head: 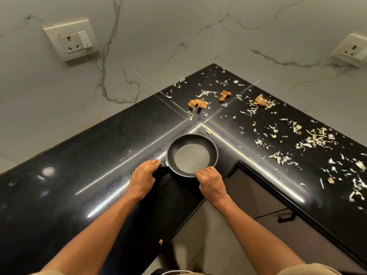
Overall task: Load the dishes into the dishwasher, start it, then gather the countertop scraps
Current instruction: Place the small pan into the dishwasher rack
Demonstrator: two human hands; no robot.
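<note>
We hold 1 round black frying pan (pixel 191 155) at the glossy dark desk's (pixel 79 155) inner corner: left hand (pixel 143 176) clamped on its handle, right hand (pixel 211 180) gripping its rim. 3 crumpled orange scraps (pixel 198 103) lie among countless pale shreds (pixel 315 138).

You are standing in a home kitchen. The black polished stone countertop (pixel 83 155) turns an L-shaped corner in front of you. Behind it rise marble-patterned walls (pixel 178 26), each carrying a socket with a switch (pixel 72 39), the second (pixel 352 49) to the right. On the countertop sit a small frying pan (pixel 192 155) and scattered vegetable scraps (pixel 315 138). Below its inner edge, a cabinet front has a dark handle (pixel 286 217).
</note>
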